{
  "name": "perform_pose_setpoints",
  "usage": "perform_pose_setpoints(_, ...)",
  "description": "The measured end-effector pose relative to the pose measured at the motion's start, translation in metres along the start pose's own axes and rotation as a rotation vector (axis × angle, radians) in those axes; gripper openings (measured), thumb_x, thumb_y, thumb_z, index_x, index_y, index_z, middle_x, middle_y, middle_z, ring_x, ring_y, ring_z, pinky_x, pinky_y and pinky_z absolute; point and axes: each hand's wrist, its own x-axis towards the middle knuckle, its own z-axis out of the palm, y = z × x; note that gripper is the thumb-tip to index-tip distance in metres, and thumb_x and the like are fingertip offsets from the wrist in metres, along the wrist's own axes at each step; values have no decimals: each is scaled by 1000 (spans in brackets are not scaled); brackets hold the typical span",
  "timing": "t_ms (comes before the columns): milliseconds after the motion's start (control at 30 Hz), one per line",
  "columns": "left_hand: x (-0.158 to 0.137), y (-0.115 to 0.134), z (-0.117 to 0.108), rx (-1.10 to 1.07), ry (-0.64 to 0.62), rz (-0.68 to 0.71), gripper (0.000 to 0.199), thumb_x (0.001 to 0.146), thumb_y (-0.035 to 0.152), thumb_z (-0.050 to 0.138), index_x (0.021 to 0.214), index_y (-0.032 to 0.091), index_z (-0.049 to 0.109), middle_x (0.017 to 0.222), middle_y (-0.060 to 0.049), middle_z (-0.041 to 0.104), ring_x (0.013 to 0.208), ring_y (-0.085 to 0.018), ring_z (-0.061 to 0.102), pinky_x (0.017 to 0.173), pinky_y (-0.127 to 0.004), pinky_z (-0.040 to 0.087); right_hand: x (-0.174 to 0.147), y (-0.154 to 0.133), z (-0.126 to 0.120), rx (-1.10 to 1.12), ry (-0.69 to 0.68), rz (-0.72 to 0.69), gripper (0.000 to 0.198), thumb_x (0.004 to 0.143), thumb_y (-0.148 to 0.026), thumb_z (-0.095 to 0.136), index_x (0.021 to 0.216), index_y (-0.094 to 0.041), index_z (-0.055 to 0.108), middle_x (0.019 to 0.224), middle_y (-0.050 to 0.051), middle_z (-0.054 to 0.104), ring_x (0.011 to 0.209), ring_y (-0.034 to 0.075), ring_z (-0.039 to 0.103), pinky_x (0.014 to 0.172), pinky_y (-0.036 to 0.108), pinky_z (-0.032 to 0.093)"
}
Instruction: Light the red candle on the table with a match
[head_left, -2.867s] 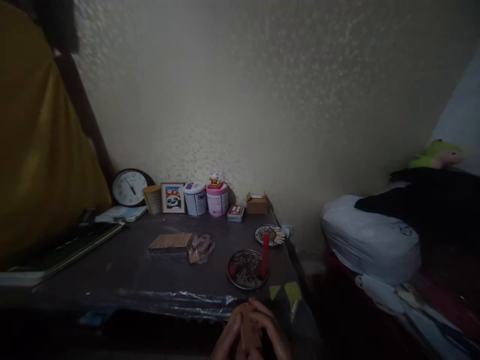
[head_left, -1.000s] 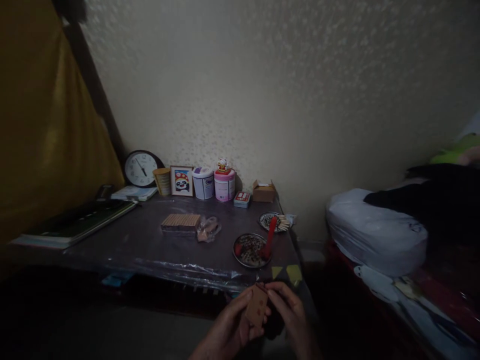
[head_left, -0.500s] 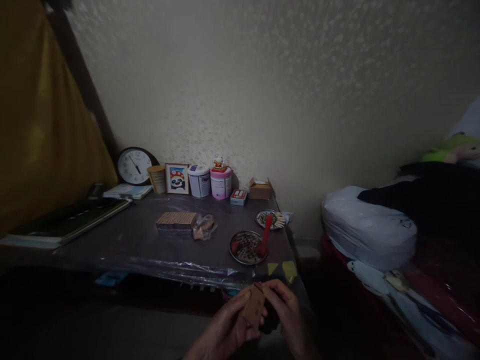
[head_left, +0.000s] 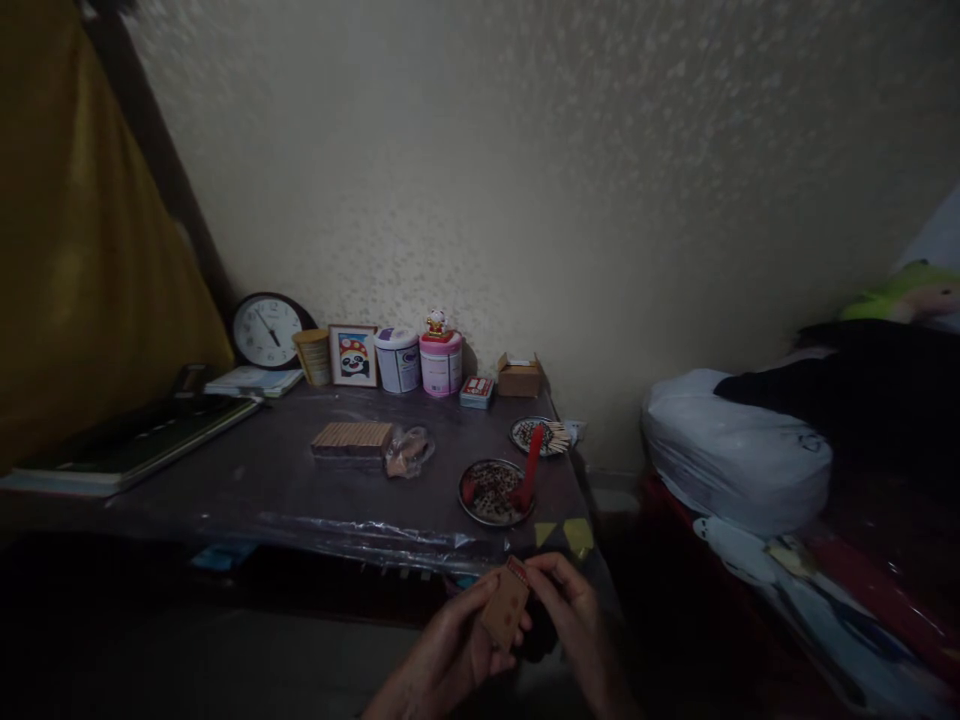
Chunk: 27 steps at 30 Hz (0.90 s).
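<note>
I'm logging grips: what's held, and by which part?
A small brown box: the left hand grips its sides; the right hand is at its upper end, but whether it pinches is unclear.

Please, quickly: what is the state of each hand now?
Left hand: closed, holding a brown matchbox.
Right hand: at the matchbox's upper end; whether gripping cannot be told.

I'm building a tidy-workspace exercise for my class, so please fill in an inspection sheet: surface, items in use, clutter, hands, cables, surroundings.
Surface: dark table, its plastic cover wrinkled along the front edge.
Items in use: small brown box, dark-spotted, red at its upper end.
Clutter: slatted block, plastic bag, nearer dish with upright red tool, pale sticks, clock.
Hands: left hand holds the box; right hand at its upper end, exact grip unclear.
Cables: nothing seen.
Surroundings: dim; yellow cloth left, white bag right.
</note>
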Motion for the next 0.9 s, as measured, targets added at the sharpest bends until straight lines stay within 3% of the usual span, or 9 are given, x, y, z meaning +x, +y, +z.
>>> perform_pose_setpoints(233, 2, 6, -3, 2, 77, -26, 32, 86, 32, 51, 102, 8, 63, 74, -10, 72, 56, -11, 64, 49, -18, 46, -5, -4, -2, -348, -70, -382, 22, 87, -37, 54, 79, -22, 69, 85, 5, 66, 84, 19, 63, 76, 26, 49)
perform_pose_setpoints(533, 1, 9, -3, 33, 128, -44, 32, 87, 32, 48, 95, 7, 65, 69, -9, 71, 50, -10, 61, 45, -17, 44, -5, 5, -6, -520, -161, -522, 16, 89, -20, 49, 90, -22, 66, 90, 4, 63, 84, 16, 63, 75, 23, 50)
perform_pose_setpoints(900, -1, 14, 0, 76, 175, -75, 33, 87, 33, 47, 95, 6, 65, 64, -8, 68, 47, -10, 59, 43, -17, 41, -3, 6, -8, -553, -200, -523, 17, 87, -14, 51, 90, -23, 65, 90, 4, 62, 84, 15, 63, 75, 22, 50)
